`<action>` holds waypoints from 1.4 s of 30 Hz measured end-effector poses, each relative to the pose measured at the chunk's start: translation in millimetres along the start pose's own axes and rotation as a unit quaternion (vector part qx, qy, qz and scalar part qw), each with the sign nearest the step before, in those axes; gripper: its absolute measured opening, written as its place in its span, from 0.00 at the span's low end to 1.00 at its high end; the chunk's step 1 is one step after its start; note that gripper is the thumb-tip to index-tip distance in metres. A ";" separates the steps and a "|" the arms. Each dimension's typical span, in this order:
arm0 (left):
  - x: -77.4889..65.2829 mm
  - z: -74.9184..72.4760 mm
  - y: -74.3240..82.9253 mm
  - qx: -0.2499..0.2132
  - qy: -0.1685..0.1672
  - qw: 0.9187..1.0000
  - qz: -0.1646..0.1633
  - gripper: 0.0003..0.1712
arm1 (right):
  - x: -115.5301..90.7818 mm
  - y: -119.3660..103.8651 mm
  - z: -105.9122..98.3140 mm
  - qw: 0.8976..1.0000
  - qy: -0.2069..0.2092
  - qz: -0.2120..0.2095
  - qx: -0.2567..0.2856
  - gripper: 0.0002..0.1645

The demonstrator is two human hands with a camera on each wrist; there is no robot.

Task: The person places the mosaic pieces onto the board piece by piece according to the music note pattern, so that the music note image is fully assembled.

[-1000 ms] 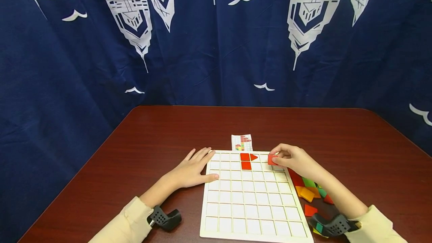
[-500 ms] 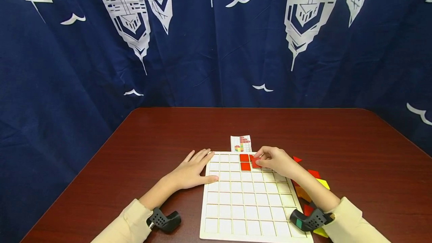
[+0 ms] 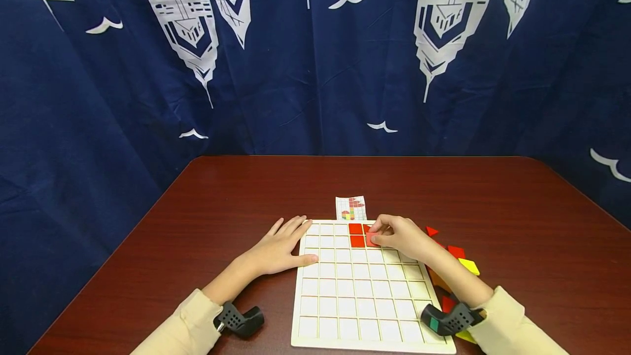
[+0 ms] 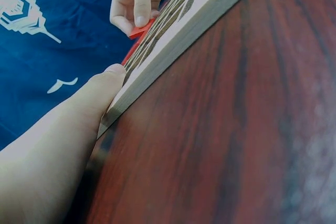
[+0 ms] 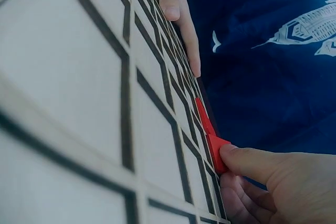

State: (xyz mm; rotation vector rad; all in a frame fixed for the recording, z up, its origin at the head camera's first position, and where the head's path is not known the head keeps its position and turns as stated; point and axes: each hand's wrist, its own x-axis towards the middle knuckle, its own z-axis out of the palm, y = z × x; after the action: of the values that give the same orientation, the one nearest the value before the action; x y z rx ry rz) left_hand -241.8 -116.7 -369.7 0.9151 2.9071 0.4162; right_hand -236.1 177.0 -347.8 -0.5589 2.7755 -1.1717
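Note:
My right hand (image 3: 400, 235) pinches a red square tile (image 5: 217, 153) between thumb and fingers, over the upper part of the white grid board (image 3: 345, 289). In the head view the tile sits just right of the lower of two red squares (image 3: 357, 241) lying in the grid. A red triangle (image 3: 366, 228) above it is partly covered by my fingers. My left hand (image 3: 280, 251) rests with spread, straight fingers on the board's upper left edge; its thumb (image 4: 113, 72) lies on the rim in the left wrist view.
A small printed card (image 3: 350, 208) with a coloured grid pattern lies behind the board. Loose red, yellow and orange pieces, such as a yellow one (image 3: 469, 266), lie along the board's right side, partly under my right forearm. A dark blue curtain (image 3: 296, 70) hangs behind the brown table (image 3: 148, 267).
My right hand has moved left with the red square tile, from the board's upper right to beside the lower red square. My left hand has stayed on the board's edge.

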 end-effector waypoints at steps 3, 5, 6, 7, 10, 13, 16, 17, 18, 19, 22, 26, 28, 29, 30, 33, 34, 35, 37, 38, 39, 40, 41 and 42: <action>0.1 0.2 0.0 0.000 -0.001 1.000 -0.001 0.50 | 0.0 0.5 1.0 1.000 0.000 -0.002 -0.006 0.05; 0.5 0.2 -0.2 0.000 -0.001 1.000 -0.001 0.50 | 0.0 0.8 1.9 1.000 0.001 -0.003 -0.009 0.05; 0.6 0.3 -0.3 0.001 -0.001 1.000 -0.001 0.50 | 0.1 1.1 2.2 1.000 0.000 -0.006 -0.010 0.04; 0.7 0.3 -0.4 0.002 0.000 1.000 -0.001 0.50 | 0.2 1.4 2.6 1.000 0.001 -0.005 -0.010 0.04; 1.1 0.8 -0.9 0.004 0.001 1.000 -0.001 0.49 | 0.5 2.3 3.7 1.000 0.002 -0.004 -0.004 0.04; 1.2 1.0 -1.5 0.005 0.002 1.000 -0.001 0.49 | 1.0 2.6 4.0 1.000 -0.001 -0.007 0.000 0.04; 0.7 1.0 -2.4 0.005 0.002 1.000 -0.001 0.50 | 1.4 1.4 2.0 1.000 -0.008 -0.013 -0.004 0.04; 0.7 1.3 -2.5 0.004 0.003 1.000 -0.001 0.50 | 1.3 1.0 0.5 1.000 -0.012 -0.013 -0.007 0.04; 0.7 1.5 -2.6 0.003 0.003 1.000 0.000 0.50 | 0.9 0.4 -1.3 1.000 -0.015 -0.012 -0.010 0.04; 0.5 1.8 -2.7 0.001 0.002 1.000 -0.001 0.50 | 0.5 -0.2 -3.4 1.000 -0.018 -0.014 -0.012 0.05; -0.2 2.5 -3.0 -0.001 -0.002 1.000 -0.003 0.50 | -0.6 -1.2 -11.2 1.000 -0.024 -0.010 -0.018 0.07; -0.9 1.4 -2.8 0.000 -0.002 1.000 0.001 0.50 | -2.9 -0.9 -24.4 0.999 -0.010 -0.010 -0.033 0.09; -0.6 0.9 -2.4 0.001 -0.003 1.000 0.003 0.50 | -5.0 0.8 -31.7 0.999 0.000 -0.007 -0.042 0.10; -0.3 1.0 -2.2 0.002 -0.003 1.000 0.003 0.50 | -6.4 2.0 -35.2 0.999 0.005 -0.003 -0.046 0.10; -0.1 1.0 -2.0 0.005 -0.004 1.000 0.002 0.50 | -7.5 3.6 -38.9 0.999 0.008 -0.003 -0.051 0.11; 0.1 0.4 -1.8 0.005 -0.004 1.000 -0.001 0.50 | -10.9 8.6 -49.0 0.998 0.019 0.006 -0.063 0.12; 0.1 0.2 -1.8 0.005 -0.004 1.000 -0.001 0.50 | -11.9 10.6 -52.1 0.997 0.022 0.009 -0.067 0.13; 0.2 -0.1 -1.7 0.005 -0.004 1.000 -0.002 0.50 | -13.0 12.6 -55.1 0.997 0.027 0.012 -0.074 0.13; 0.1 -0.4 -1.6 0.003 -0.004 1.000 -0.002 0.50 | -15.5 16.7 -60.0 0.996 0.032 0.020 -0.084 0.14; 0.0 -0.5 -1.5 0.002 -0.003 1.000 -0.002 0.50 | -17.1 18.8 -61.8 0.995 0.036 0.025 -0.089 0.14; -0.2 -0.6 -1.4 0.002 -0.003 1.000 -0.001 0.50 | -18.8 20.9 -63.3 0.994 0.040 0.028 -0.095 0.14; -0.3 -0.7 -1.3 0.001 -0.004 1.000 0.000 0.50 | -20.6 23.4 -64.4 0.994 0.042 0.031 -0.100 0.15; -0.4 -0.8 -1.1 0.000 -0.004 1.000 0.001 0.50 | -22.5 26.0 -64.9 0.993 0.045 0.035 -0.104 0.15; -0.5 -0.9 -0.9 -0.001 -0.004 1.000 0.001 0.50 | -24.4 28.7 -65.1 0.992 0.047 0.039 -0.107 0.15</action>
State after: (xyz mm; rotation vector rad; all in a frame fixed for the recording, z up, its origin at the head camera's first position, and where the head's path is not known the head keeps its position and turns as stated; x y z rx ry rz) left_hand -242.0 -118.0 -369.1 0.9184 2.8975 0.4158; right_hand -235.7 248.3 -323.8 -0.4178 2.9945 -0.9134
